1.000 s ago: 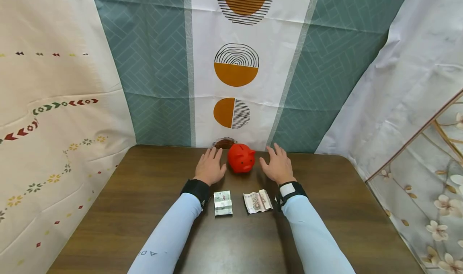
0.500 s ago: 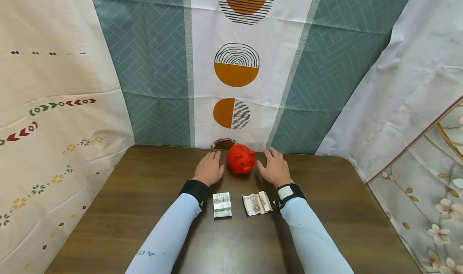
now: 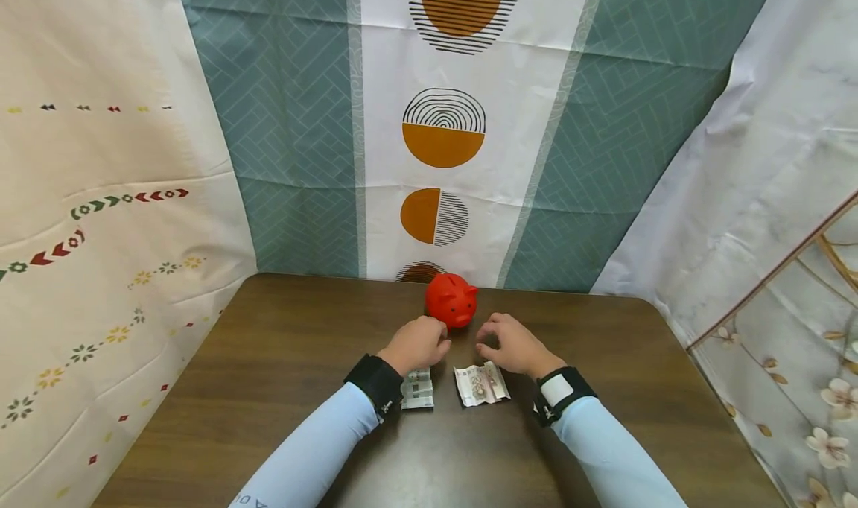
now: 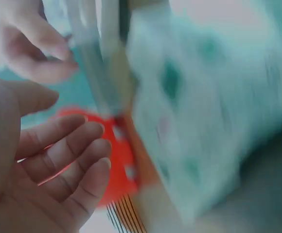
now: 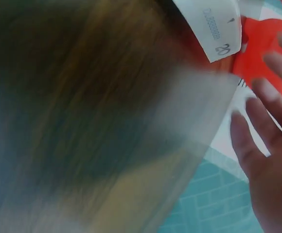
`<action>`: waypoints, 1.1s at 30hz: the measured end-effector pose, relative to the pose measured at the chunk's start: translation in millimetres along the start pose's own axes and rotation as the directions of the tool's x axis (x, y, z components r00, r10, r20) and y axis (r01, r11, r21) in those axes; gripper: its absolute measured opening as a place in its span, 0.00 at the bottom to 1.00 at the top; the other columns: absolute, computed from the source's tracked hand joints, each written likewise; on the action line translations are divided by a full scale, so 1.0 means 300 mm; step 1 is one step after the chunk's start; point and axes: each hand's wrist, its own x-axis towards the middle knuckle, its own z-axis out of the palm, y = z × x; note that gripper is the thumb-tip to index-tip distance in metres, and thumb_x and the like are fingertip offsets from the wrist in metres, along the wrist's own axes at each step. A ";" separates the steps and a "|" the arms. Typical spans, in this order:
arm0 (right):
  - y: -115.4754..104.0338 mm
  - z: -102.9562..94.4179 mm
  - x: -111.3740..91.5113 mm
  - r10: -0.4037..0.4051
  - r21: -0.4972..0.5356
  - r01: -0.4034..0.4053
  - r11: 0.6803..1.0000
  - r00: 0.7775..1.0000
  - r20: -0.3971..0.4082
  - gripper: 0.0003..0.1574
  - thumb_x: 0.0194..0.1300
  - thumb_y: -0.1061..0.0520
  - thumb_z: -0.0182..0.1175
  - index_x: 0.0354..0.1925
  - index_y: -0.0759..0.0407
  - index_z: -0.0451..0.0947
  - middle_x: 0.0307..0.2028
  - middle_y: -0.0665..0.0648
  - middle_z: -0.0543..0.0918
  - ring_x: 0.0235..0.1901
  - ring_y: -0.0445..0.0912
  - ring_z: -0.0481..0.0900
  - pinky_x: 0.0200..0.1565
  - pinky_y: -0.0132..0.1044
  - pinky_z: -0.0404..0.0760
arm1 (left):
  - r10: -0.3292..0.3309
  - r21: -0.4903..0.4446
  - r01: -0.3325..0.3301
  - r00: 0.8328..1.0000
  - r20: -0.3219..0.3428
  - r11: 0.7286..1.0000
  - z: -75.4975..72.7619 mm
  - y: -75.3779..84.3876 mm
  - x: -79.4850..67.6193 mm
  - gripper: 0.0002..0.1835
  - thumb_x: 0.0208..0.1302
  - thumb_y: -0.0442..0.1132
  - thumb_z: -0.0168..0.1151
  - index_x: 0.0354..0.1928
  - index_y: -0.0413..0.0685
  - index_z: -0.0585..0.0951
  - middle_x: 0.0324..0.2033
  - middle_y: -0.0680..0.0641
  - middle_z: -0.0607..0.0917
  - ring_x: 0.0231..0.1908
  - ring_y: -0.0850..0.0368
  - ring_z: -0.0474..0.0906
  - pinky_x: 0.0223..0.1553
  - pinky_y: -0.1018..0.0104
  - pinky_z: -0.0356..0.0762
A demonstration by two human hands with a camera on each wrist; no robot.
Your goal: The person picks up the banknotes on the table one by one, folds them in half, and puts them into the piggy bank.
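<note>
A red piggy bank (image 3: 451, 300) stands near the table's back edge, facing forward. My left hand (image 3: 417, 344) hovers just in front of it, over a creased greenish banknote (image 3: 418, 390) that it partly covers. Loosely bent fingers with nothing between them show in the left wrist view, beside the blurred banknote (image 4: 199, 97). To the right, my right hand (image 3: 515, 346) is bent inward near a creased brownish banknote (image 3: 482, 385), apart from it. The right wrist view shows its fingers spread and holding nothing, with a note marked 20 (image 5: 216, 29) close by.
The brown wooden table (image 3: 221, 389) reaches back to a hanging teal and white curtain (image 3: 295, 158). A cream patterned cloth (image 3: 114, 270) hangs on the left, and a white floral cloth (image 3: 771, 344) on the right.
Both hands have drawn back from either side of the piggy bank toward the banknotes. They have turned inward, with their fingers more bent. The piggy bank and notes stay in place.
</note>
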 end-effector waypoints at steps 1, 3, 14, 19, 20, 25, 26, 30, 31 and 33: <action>-0.003 -0.002 -0.008 -0.020 0.021 0.019 1.000 0.999 0.046 0.07 0.65 0.52 0.69 0.41 0.51 0.87 0.40 0.51 0.82 0.45 0.48 0.77 0.49 0.45 0.80 | 0.025 -0.012 -0.025 0.999 0.026 1.000 0.004 0.025 -0.004 0.08 0.67 0.41 0.65 0.31 0.47 0.84 0.27 0.51 0.85 0.30 0.57 0.81 0.33 0.65 0.80; -0.008 -0.007 -0.022 -0.045 0.057 0.037 0.998 0.990 0.133 0.11 0.62 0.51 0.71 0.44 0.51 0.87 0.41 0.52 0.82 0.45 0.48 0.77 0.47 0.43 0.80 | 0.071 -0.013 -0.070 0.995 0.076 0.997 0.016 0.069 -0.009 0.08 0.67 0.43 0.65 0.35 0.47 0.86 0.31 0.51 0.86 0.34 0.57 0.81 0.36 0.67 0.79; -0.022 -0.002 -0.070 -0.018 0.074 -0.003 0.997 0.960 0.278 0.28 0.51 0.45 0.79 0.51 0.45 0.84 0.42 0.47 0.78 0.45 0.44 0.71 0.43 0.37 0.77 | 0.026 0.119 -0.040 0.993 0.119 0.992 0.107 0.175 -0.019 0.21 0.58 0.59 0.72 0.41 0.51 0.86 0.39 0.49 0.82 0.41 0.51 0.73 0.41 0.60 0.75; -0.018 0.008 -0.085 0.018 0.068 -0.039 0.997 0.957 0.291 0.27 0.48 0.45 0.80 0.46 0.46 0.82 0.40 0.46 0.76 0.44 0.44 0.70 0.40 0.35 0.77 | -0.027 0.106 0.012 0.989 0.145 0.994 0.125 0.196 -0.022 0.24 0.56 0.60 0.74 0.43 0.50 0.84 0.39 0.49 0.81 0.42 0.51 0.72 0.41 0.60 0.71; -0.017 0.011 -0.086 0.009 0.062 -0.028 0.998 0.958 0.288 0.26 0.48 0.44 0.80 0.45 0.46 0.82 0.39 0.46 0.76 0.44 0.43 0.70 0.40 0.35 0.76 | -0.035 0.101 0.020 0.988 0.152 0.995 0.126 0.198 -0.024 0.23 0.55 0.59 0.75 0.43 0.50 0.84 0.39 0.49 0.80 0.42 0.51 0.72 0.41 0.60 0.69; -0.018 0.021 -0.083 -0.014 0.081 -0.009 0.997 0.962 0.274 0.27 0.48 0.43 0.81 0.40 0.47 0.78 0.36 0.45 0.78 0.41 0.42 0.73 0.43 0.35 0.77 | -0.050 0.086 0.036 0.985 0.164 0.996 0.129 0.203 -0.038 0.22 0.54 0.56 0.77 0.43 0.53 0.83 0.40 0.50 0.80 0.43 0.51 0.70 0.41 0.61 0.65; -0.018 0.022 -0.082 -0.011 0.092 -0.015 0.996 0.961 0.276 0.27 0.48 0.43 0.81 0.41 0.46 0.77 0.36 0.44 0.79 0.41 0.42 0.74 0.45 0.35 0.78 | -0.051 0.077 0.039 0.986 0.162 0.996 0.128 0.203 -0.039 0.22 0.53 0.56 0.78 0.44 0.53 0.83 0.41 0.50 0.80 0.44 0.51 0.71 0.41 0.61 0.64; -0.025 0.020 -0.084 0.015 0.166 -0.065 0.984 0.957 0.289 0.30 0.49 0.44 0.82 0.45 0.45 0.74 0.38 0.43 0.82 0.40 0.40 0.78 0.49 0.38 0.81 | -0.051 0.028 0.048 0.986 0.160 0.998 0.126 0.197 -0.041 0.27 0.52 0.52 0.80 0.49 0.52 0.78 0.45 0.50 0.83 0.46 0.50 0.72 0.42 0.61 0.63; -0.028 0.020 -0.086 0.026 0.177 -0.080 0.981 0.957 0.289 0.31 0.50 0.44 0.82 0.46 0.45 0.74 0.39 0.42 0.82 0.40 0.40 0.78 0.49 0.38 0.82 | -0.047 0.010 0.046 0.986 0.159 0.999 0.126 0.193 -0.040 0.27 0.53 0.50 0.80 0.51 0.52 0.77 0.46 0.50 0.84 0.46 0.50 0.73 0.42 0.61 0.62; -0.033 0.018 -0.091 0.018 0.204 -0.075 0.976 0.963 0.267 0.32 0.51 0.45 0.81 0.48 0.46 0.73 0.40 0.43 0.83 0.39 0.40 0.79 0.46 0.36 0.83 | -0.033 -0.040 0.040 0.987 0.158 0.998 0.122 0.184 -0.042 0.27 0.55 0.46 0.79 0.52 0.53 0.74 0.45 0.51 0.85 0.45 0.51 0.77 0.42 0.61 0.61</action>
